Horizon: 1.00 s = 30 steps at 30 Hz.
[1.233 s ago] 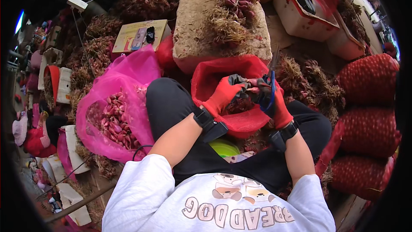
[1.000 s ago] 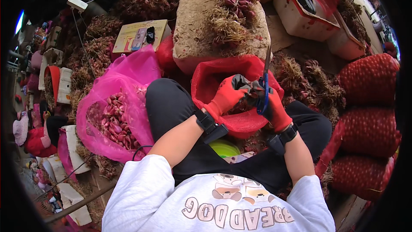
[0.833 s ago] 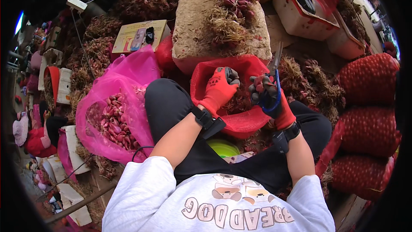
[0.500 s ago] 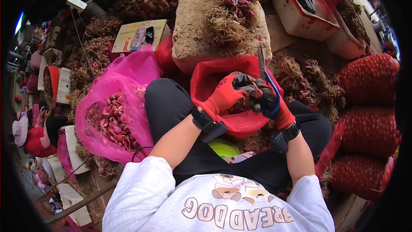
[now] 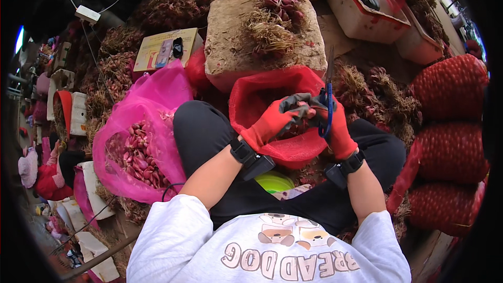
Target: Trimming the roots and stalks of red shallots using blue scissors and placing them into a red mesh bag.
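Both my hands wear red gloves with dark fingers and meet above an open red mesh bag [image 5: 243, 86] between my legs. My left hand [image 5: 277, 119] is closed, its fingertips pinched on a small pinkish shallot [image 5: 310, 111] that the fingers partly cover. My right hand [image 5: 338, 126] is closed around blue-handled scissors [image 5: 327, 107], whose blades point up and away from me. The right fingertips touch the left ones at the shallot. To my left lies an open pink mesh bag [image 5: 173, 86] holding loose shallots [image 5: 140, 157].
Ahead stands a worn foam block [image 5: 225, 36] with a bunch of dried-top shallots [image 5: 280, 21]. Full red mesh sacks [image 5: 450, 152] are stacked at right. White foam boxes [image 5: 361, 21] stand far right. A green bowl [image 5: 275, 182] sits near my legs. Another person [image 5: 50, 178] is at far left.
The scissors have turned from leaning left to nearly upright. My hands have shifted slightly, with the fingertips still together at the shallot.
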Each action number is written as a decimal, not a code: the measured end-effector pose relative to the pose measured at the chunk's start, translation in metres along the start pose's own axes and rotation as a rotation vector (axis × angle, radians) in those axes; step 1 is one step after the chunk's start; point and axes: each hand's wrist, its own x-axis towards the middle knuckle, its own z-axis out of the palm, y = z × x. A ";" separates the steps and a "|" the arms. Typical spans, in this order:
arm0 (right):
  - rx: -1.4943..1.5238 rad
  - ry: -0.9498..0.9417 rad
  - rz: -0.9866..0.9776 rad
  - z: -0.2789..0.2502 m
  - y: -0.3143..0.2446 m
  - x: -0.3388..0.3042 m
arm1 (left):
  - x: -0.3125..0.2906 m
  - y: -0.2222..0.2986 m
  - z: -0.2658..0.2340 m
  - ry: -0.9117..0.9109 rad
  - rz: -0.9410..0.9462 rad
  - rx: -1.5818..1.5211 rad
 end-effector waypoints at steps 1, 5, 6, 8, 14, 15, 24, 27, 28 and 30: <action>0.008 -0.001 0.013 -0.003 0.002 0.000 | -0.005 0.005 0.001 -0.011 -0.038 -0.243; 0.093 -0.016 0.030 0.000 -0.006 0.001 | 0.000 0.005 -0.003 -0.017 0.115 -0.399; 0.135 -0.035 0.040 0.001 -0.014 -0.002 | 0.001 0.004 -0.003 0.037 0.229 -0.215; 0.176 -0.067 0.016 0.002 -0.018 -0.002 | 0.003 0.002 -0.001 0.143 0.453 0.155; -0.116 -0.038 -0.141 0.008 -0.027 -0.007 | 0.002 0.003 0.002 0.210 0.601 0.649; -0.168 -0.036 -0.191 0.007 -0.025 -0.009 | 0.002 0.000 0.001 0.163 0.527 0.507; 0.331 -0.308 -0.010 -0.010 -0.024 -0.008 | 0.004 -0.007 -0.022 -0.173 0.255 -0.252; 0.269 -0.248 -0.036 -0.009 -0.024 -0.007 | 0.001 0.005 -0.020 -0.143 0.192 -0.306; 0.233 -0.211 -0.041 -0.007 -0.025 -0.007 | 0.001 0.009 -0.020 -0.120 0.083 -0.472; 0.168 -0.185 -0.133 0.001 -0.029 -0.009 | 0.000 0.007 -0.019 -0.094 0.056 -0.501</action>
